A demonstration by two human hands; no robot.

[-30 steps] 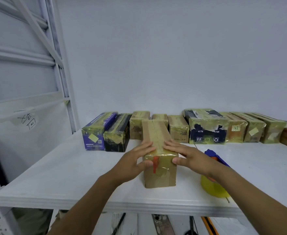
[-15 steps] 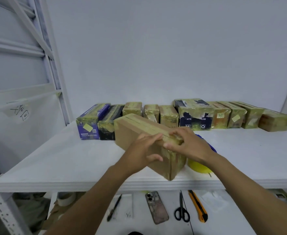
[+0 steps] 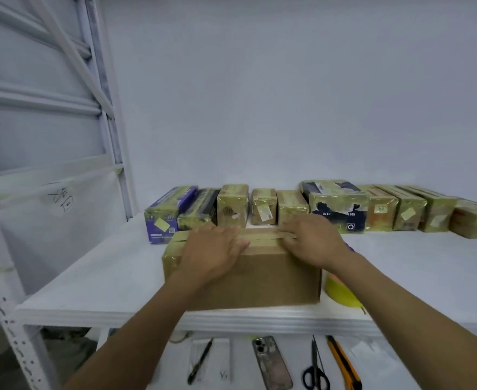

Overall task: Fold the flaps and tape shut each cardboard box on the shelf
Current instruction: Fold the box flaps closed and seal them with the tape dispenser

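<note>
Both my left hand (image 3: 214, 249) and right hand (image 3: 313, 240) press straight, close-set fingers onto the taped seam of the cardboard box (image 3: 260, 280) at the front edge of the shelf (image 3: 105, 277); I judge I'm smoothing tape, next needing firm outward strokes.

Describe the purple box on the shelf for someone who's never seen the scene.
Find the white shelf; a row of taped boxes lines its back, against the wall. Go to the row's left end: the purple box sits there. It is the only purple one, with a pale yellow label on its front; the rest are brown or dark.
</note>
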